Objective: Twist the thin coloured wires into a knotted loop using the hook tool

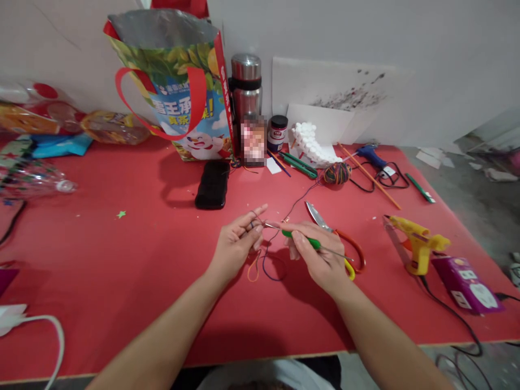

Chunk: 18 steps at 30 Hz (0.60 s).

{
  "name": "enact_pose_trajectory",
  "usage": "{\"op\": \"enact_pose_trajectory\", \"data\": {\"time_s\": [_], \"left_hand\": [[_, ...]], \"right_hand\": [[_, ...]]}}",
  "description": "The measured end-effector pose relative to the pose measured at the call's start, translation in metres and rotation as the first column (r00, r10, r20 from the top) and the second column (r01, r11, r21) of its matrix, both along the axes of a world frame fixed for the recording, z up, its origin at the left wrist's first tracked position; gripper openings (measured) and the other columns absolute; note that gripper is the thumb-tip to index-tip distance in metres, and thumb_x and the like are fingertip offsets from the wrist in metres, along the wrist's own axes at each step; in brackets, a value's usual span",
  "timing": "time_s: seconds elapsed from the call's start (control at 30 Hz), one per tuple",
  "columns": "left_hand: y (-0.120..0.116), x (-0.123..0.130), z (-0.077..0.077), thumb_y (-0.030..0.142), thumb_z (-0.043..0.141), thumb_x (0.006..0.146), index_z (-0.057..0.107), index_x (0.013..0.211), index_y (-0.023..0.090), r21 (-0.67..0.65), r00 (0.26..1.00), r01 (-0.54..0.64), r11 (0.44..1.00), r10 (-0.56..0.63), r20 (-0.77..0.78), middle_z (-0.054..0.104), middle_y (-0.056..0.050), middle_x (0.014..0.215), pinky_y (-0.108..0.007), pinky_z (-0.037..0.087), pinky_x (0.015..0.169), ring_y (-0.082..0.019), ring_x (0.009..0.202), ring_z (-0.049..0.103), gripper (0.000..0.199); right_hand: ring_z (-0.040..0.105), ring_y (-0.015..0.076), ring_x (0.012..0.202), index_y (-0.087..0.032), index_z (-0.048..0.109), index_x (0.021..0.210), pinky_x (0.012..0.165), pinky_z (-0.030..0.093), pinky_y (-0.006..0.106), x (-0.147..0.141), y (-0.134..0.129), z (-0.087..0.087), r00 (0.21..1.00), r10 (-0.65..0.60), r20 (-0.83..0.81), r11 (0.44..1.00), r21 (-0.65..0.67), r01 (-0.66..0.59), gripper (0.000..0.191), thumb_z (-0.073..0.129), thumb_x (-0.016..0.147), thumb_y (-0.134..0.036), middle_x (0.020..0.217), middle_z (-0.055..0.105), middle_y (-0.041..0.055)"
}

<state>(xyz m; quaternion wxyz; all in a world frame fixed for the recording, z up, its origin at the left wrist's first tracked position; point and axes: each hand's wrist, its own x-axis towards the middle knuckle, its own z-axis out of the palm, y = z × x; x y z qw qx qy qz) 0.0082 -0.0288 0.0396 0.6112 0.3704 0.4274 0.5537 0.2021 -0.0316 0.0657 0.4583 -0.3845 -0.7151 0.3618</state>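
Note:
My right hand [320, 254] is closed around the green handle of a crochet hook [312, 243], whose metal tip points left. Facing it, my left hand [239, 238] pinches a dark strand of yarn [273, 275], which is also looped over its fingers. The hook tip meets the yarn at the left fingertips. An orange-yellow loop of yarn hangs below that hand. From there the strand runs up to a multicoloured yarn ball [337, 173] at the back. Beside my right hand lie scissors [351, 249] with orange and yellow handles, partly hidden by the hand.
Behind my hands are a black phone [212, 184], a printed bag [187, 108], a steel thermos [246, 81] and a green cutter [300, 165]. A yellow glue gun [420, 241] rests by a purple box [467, 284] on the right, its cord trailing over the red table's [142, 287] edge.

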Motion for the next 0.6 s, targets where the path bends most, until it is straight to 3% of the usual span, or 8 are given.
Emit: {"op": "enact_pose_trajectory", "data": {"time_s": [0.27, 0.6], "left_hand": [[0.0022, -0.0001, 0.0002, 0.021, 0.081, 0.081, 0.074, 0.13, 0.02, -0.057, 0.994, -0.01, 0.998, 0.016, 0.107, 0.052, 0.004, 0.068, -0.019, 0.027, 0.048, -0.004, 0.051, 0.042, 0.049], [0.0015, 0.0, 0.0007, 0.023, 0.078, 0.084, 0.071, 0.133, 0.018, -0.037, 0.998, 0.029, 0.999, -0.027, 0.055, 0.054, 0.003, 0.069, -0.02, 0.031, 0.05, -0.005, 0.052, 0.04, 0.049]], "right_hand": [[0.063, 0.0129, 0.066, -0.03, 0.074, 0.128, 0.066, 0.051, 0.03, -0.0015, 0.0006, -0.0023, 0.998, 0.01, -0.057, 0.999, -0.053, -0.013, 0.033, 0.051, 0.106, -0.023, 0.079, 0.07, 0.0008], [0.06, 0.015, 0.062, -0.029, 0.077, 0.123, 0.066, 0.049, 0.033, 0.0008, 0.0035, -0.0044, 0.997, -0.038, -0.063, 0.997, -0.069, 0.033, 0.029, 0.055, 0.105, -0.027, 0.07, 0.067, 0.0003]]}}
